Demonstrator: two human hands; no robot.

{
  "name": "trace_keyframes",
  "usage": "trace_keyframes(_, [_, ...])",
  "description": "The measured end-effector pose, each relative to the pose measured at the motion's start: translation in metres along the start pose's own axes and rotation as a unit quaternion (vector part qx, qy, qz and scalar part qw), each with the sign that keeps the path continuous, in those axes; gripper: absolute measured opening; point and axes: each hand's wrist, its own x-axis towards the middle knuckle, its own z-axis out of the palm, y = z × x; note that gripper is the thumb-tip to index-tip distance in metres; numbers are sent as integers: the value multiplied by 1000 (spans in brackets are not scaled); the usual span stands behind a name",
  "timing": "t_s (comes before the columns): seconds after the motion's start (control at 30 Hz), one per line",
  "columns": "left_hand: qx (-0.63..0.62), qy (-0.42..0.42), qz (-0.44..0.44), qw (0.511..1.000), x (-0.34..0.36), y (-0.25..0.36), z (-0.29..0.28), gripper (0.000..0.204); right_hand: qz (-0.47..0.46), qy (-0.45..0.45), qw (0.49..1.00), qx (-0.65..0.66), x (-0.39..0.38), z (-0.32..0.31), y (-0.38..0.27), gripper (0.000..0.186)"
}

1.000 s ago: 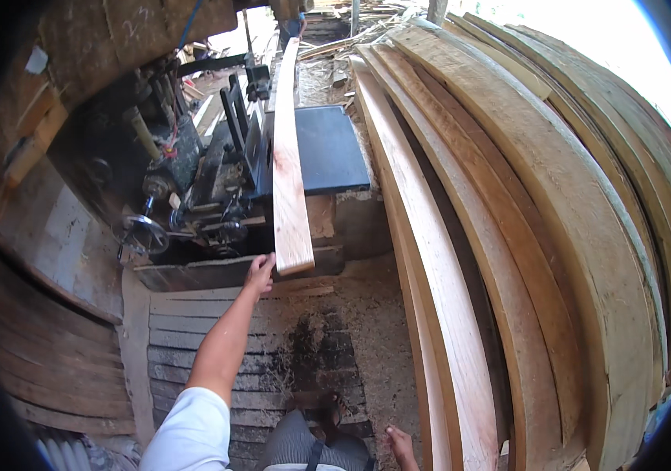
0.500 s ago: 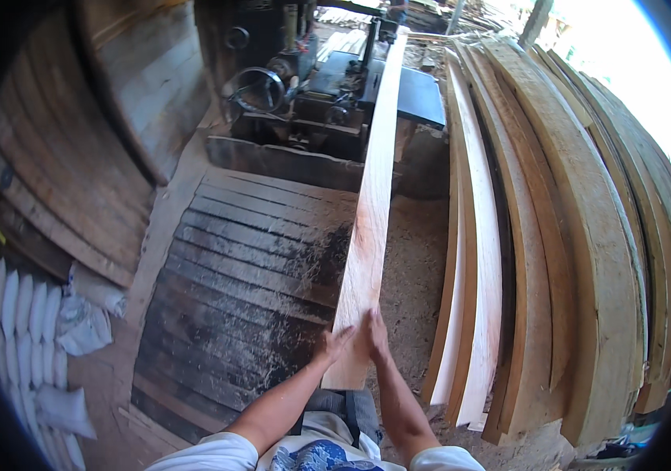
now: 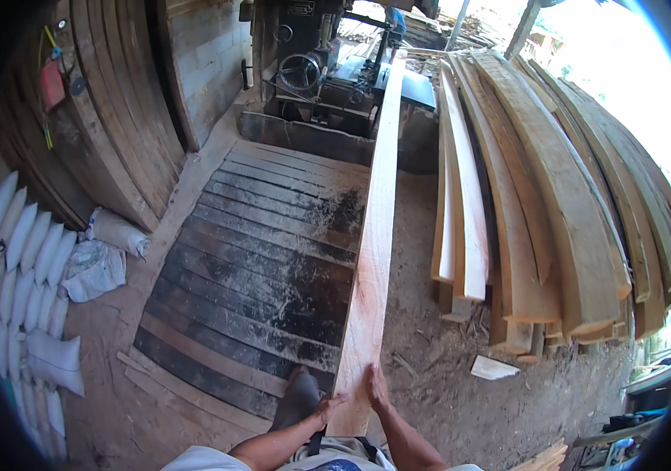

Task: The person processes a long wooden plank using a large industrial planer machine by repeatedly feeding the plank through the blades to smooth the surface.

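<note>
A long pale wooden plank (image 3: 374,259) runs from my waist away to the table of a large saw machine (image 3: 335,78). Along the plank's left edge, close to its near end, my left hand (image 3: 330,406) is closed with the thumb on the upper face. My right hand (image 3: 378,389) presses against the opposite edge, slightly farther up, its fingers partly hidden under the wood. The plank's far end lies on the saw table (image 3: 415,88), beside an upright guide post. A handwheel (image 3: 300,72) sits on the machine's left side.
Thick boards (image 3: 563,204) lie stacked along the right. Dark slatted planking (image 3: 257,267) dusted with shavings covers the floor at left. White sacks (image 3: 29,251) pile by the left wall. A wood offcut (image 3: 495,367) lies on the dirt. Someone in blue (image 3: 395,22) stands behind the saw.
I have moved back from the saw, and the plank has come with me in both hands. The machine looks farther off, and the near ends of the stacked boards now show.
</note>
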Motion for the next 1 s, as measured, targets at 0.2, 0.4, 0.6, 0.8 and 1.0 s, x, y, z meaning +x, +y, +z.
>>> trace_keyframes(0.2, [-28, 65, -22, 997, -159, -130, -4, 52, 26, 47, 998, 43, -177, 31, 94, 68])
trace_keyframes(0.4, [128, 74, 67, 987, -298, -281, -46, 49, 72, -75, 994, 36, -334, 65, 161, 59])
trace_keyframes(0.6, [170, 109, 49, 978, -426, -412, -59, 46, -29, -59, 966, 251, -404, 79, 150, 59])
trace_keyframes(0.8, [127, 52, 11, 990, -541, -491, -61, 57, -3, -9, 984, 179, -465, 90, 229, 58])
trace_keyframes(1.0, [78, 100, 45, 991, -674, -538, -57, 42, 14, -36, 969, 242, -598, 125, 252, 57])
